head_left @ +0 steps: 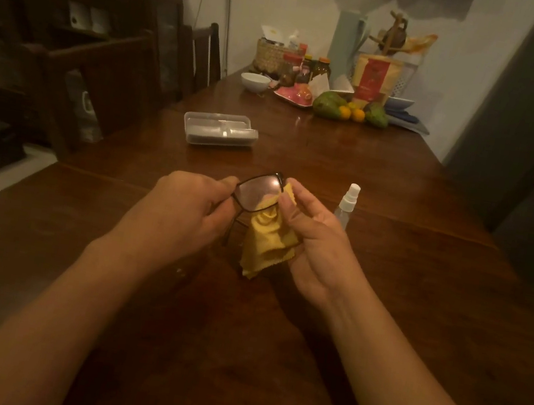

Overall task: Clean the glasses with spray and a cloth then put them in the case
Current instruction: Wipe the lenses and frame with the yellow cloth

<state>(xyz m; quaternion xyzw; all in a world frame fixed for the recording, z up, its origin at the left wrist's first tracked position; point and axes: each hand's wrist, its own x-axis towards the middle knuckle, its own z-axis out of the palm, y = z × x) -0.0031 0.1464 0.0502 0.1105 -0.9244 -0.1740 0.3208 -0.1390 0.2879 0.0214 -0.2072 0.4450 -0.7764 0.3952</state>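
Note:
My left hand (189, 201) grips the dark-framed glasses (257, 188) by their left side, holding them above the wooden table (387, 272). My right hand (310, 229) pinches a yellow cloth (268, 240) round the exposed lens, thumb in front and fingers behind it. The rest of the cloth hangs down between my hands. A small clear spray bottle (347, 204) with a white nozzle stands upright just right of my right hand. The translucent glasses case (219, 130) lies open further back, left of centre.
At the table's far end stand a white bowl (255, 82), a pink dish (293, 94), green and orange fruit (350, 110), jars, a woven basket (270, 55) and a red-and-yellow packet (374, 79). Dark wooden chairs (121, 76) line the left edge.

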